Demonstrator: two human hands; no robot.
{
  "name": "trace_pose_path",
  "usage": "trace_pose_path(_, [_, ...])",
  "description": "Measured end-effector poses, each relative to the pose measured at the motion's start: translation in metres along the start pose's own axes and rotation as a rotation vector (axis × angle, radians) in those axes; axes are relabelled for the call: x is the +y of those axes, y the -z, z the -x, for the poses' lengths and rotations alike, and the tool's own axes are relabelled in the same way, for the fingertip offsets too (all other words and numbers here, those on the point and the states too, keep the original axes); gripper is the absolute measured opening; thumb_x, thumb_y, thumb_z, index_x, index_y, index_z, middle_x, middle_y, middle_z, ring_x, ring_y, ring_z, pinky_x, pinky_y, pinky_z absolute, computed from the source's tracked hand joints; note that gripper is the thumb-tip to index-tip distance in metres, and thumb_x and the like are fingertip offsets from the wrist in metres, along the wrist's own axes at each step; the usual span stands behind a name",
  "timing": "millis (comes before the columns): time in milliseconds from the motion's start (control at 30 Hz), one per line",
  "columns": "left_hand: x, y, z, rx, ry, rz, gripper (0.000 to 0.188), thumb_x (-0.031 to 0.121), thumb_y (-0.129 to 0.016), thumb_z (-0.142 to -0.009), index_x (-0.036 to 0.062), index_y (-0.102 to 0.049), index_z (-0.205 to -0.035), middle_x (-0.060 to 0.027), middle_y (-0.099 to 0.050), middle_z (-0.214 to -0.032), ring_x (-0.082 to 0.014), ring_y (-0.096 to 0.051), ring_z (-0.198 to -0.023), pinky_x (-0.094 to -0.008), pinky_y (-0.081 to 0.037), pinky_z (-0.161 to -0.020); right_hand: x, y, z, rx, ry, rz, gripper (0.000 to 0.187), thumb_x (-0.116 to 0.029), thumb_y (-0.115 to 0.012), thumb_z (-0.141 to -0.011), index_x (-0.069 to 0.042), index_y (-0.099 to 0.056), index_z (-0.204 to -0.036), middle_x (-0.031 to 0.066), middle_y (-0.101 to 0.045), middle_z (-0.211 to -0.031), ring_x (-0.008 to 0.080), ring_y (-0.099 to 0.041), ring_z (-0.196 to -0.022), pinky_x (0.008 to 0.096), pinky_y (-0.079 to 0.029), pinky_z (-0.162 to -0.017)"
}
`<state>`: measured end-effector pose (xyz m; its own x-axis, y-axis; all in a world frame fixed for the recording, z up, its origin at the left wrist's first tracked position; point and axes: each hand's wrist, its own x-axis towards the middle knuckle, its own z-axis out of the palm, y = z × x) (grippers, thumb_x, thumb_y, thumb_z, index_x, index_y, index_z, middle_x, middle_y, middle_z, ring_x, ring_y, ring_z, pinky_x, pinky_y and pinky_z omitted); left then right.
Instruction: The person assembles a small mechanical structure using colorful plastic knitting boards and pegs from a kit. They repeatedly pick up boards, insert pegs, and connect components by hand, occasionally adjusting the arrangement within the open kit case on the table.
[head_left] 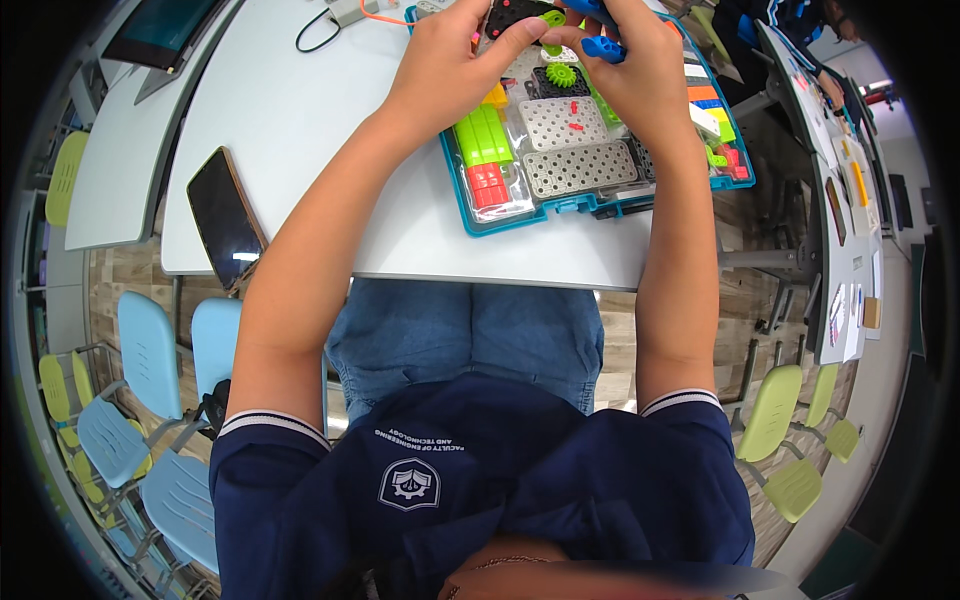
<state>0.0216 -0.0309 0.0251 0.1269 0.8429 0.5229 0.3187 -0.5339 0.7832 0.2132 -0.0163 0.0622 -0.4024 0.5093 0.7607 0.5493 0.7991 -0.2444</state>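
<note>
The left hand (450, 62) is closed around a black holed plate (507, 22) with red dots on it, its thumb laid along the near side beside a small lime-green piece (552, 18); the right hand (640, 85) is curled round a blue piece (603, 48), its thumb reaching left to the lime-green piece; the upper picture edge cuts off the far fingers, so I cannot tell exactly how they grip, nor whether the blue seen higher between them belongs to the same piece.

Below both hands lies the teal-rimmed tray (548, 213); a green gear (561, 75) sits just below the right thumb, grey perforated plates (578, 170) lie nearer the body, with loose red pins (575, 126) on one of them; lime-green blocks (484, 135) are below the left hand, and a phone (222, 212) lies well to its left on the white bench (300, 130).

To handle the parts well, I would let the left hand brace the plate by its edges while the right thumb applies straight, even pressure; fingertips are best kept clear of the holes, and working low over the tray should let it catch anything dropped.
</note>
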Motion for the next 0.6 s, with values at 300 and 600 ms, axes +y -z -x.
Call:
trace_pose_path(300, [0.000,0.000,0.002,0.096,0.006,-0.081,0.023,0.018,-0.069,-0.100,-0.0016,-0.066,-0.111,-0.0090,-0.073,-0.087,-0.0104,-0.063,-0.073,-0.0288,-0.050,-0.064,-0.007,0.007,-0.003,-0.060,-0.191,-0.176,0.030,-0.003,-0.080,-0.082,-0.001,-0.060,-0.104,0.0154,-0.065,-0.085,0.0253,-0.064,-0.075,0.0324,-0.049,-0.069])
trace_pose_path(600, [0.003,-0.003,0.005,0.097,-0.052,0.015,0.024,0.015,-0.071,-0.099,-0.0018,-0.066,-0.115,-0.0070,-0.074,-0.096,-0.0090,-0.067,-0.083,-0.0262,-0.054,-0.071,-0.008,0.011,0.000,-0.100,-0.276,-0.212,0.034,-0.012,-0.083,-0.082,-0.002,-0.060,-0.105,0.0155,-0.065,-0.087,0.0289,-0.062,-0.075,0.0375,-0.050,-0.072])
